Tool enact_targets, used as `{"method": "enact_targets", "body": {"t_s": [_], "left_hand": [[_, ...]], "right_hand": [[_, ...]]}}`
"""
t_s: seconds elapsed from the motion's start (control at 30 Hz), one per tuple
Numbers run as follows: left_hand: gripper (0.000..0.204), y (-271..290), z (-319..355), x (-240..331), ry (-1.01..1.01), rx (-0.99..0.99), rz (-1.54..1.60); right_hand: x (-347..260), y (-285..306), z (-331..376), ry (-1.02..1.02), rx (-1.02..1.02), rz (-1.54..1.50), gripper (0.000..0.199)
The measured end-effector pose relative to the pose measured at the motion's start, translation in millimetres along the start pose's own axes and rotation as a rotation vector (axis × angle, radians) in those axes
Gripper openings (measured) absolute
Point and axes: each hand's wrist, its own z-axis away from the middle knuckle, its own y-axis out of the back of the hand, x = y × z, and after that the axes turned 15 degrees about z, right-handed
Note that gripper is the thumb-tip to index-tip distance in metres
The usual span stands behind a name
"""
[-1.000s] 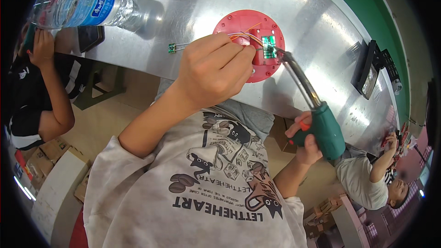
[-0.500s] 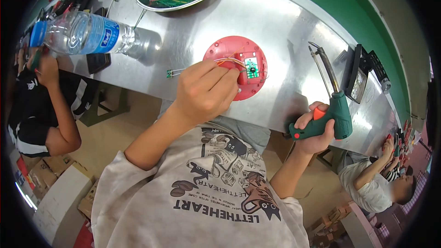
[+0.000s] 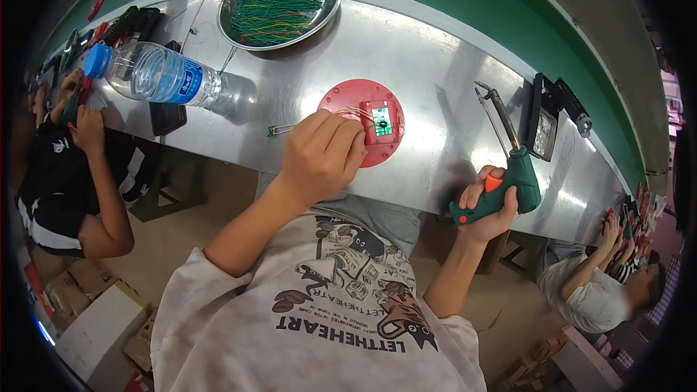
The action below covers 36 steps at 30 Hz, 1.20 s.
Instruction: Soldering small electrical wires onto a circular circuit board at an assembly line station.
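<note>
I see a long metal surface (image 3: 435, 51) with a round steel tray (image 3: 239, 29) of green wires at the far left and a clear water bottle (image 3: 156, 72) lying nearer. My right hand (image 3: 494, 207) is wrapped around a green soldering gun (image 3: 508, 181) at the near right edge, fingers closed on its grip. My left hand (image 3: 319, 156) rests on a red round disc (image 3: 367, 131), fingers pinched at wires beside its small green circuit board (image 3: 382, 120).
</note>
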Motion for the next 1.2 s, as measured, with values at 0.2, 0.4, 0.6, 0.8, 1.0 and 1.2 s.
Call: {"method": "enact_targets", "body": {"t_s": [0.2,0.4,0.6,0.8,1.0,1.2], "left_hand": [[0.011,1.9,-1.4,0.8,0.016,0.0,0.005],[0.012,0.8,1.0,-1.3,0.02,-0.04,-0.035],[0.012,1.0,1.7,-3.3,0.009,-0.058,-0.047],[0.012,1.5,2.0,-2.9,0.013,-0.055,-0.051],[0.012,1.2,1.7,-4.6,-0.002,-0.047,-0.051],[0.01,0.4,2.9,-7.4,-0.047,-0.039,-0.052]], "right_hand": [[-2.6,-2.7,17.6,0.023,-0.165,0.256,0.052],[-12.2,-10.4,43.7,0.026,-0.206,0.449,0.052],[-15.1,-23.1,51.7,-0.002,-0.19,0.617,0.048],[-14.0,-26.8,54.0,-0.007,-0.202,0.637,0.048],[-12.9,-27.7,54.0,-0.035,-0.184,0.616,0.047],[-13.9,-30.2,51.5,0.017,-0.227,0.677,0.043]]}}
